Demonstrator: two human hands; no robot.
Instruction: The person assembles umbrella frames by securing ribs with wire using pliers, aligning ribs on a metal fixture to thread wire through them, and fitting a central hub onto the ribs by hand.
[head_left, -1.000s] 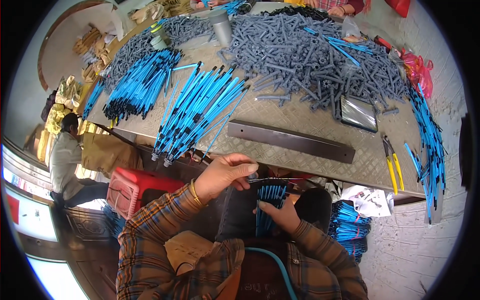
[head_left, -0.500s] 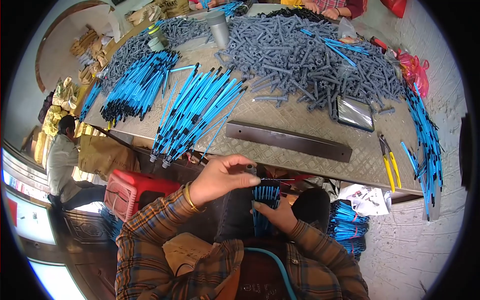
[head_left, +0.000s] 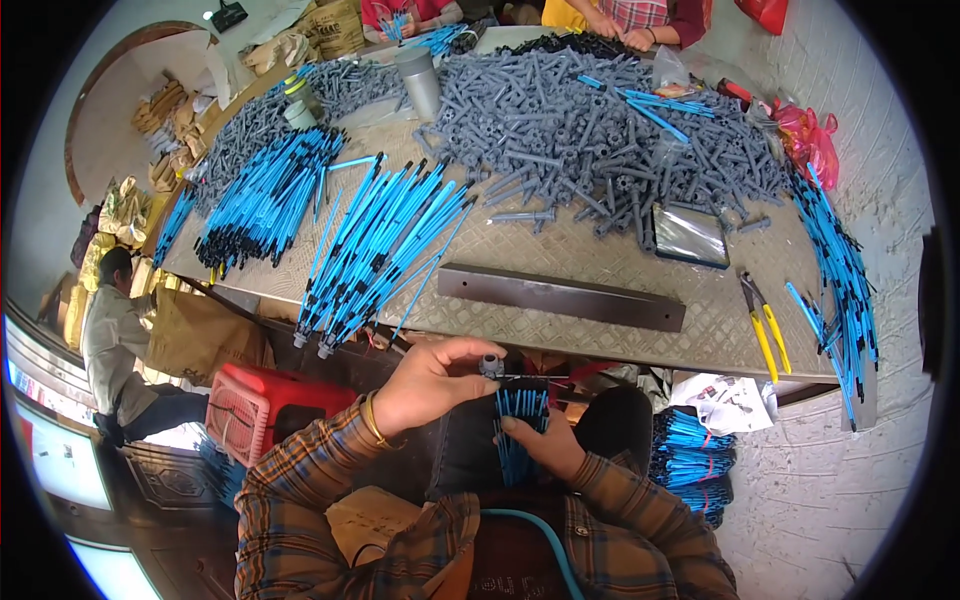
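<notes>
Low in front of me, at the table's near edge, the thumb and forefinger of my left hand [head_left: 415, 385] are closed on a grey plastic piece [head_left: 490, 366] with a round hole in its top. A thin metal rod [head_left: 535, 377] runs sideways beside it. Just below and to the right, my right hand [head_left: 545, 445] is wrapped round a bundle of slim blue sticks [head_left: 517, 405], whose ends point up. The grey piece is close to the tops of these sticks; I cannot tell whether they touch.
The table [head_left: 400, 285] bears a large heap of grey plastic tubes [head_left: 560, 130], blue stick bundles [head_left: 375, 245], a dark metal bar [head_left: 560, 296] and yellow-handled pliers [head_left: 765, 325]. A red stool [head_left: 265, 405] stands left. Other people work at the far side; one person sits at left.
The whole view has shifted slightly. The grey piece now shows more plainly between my left thumb and forefinger. My right hand still grips the blue sticks.
</notes>
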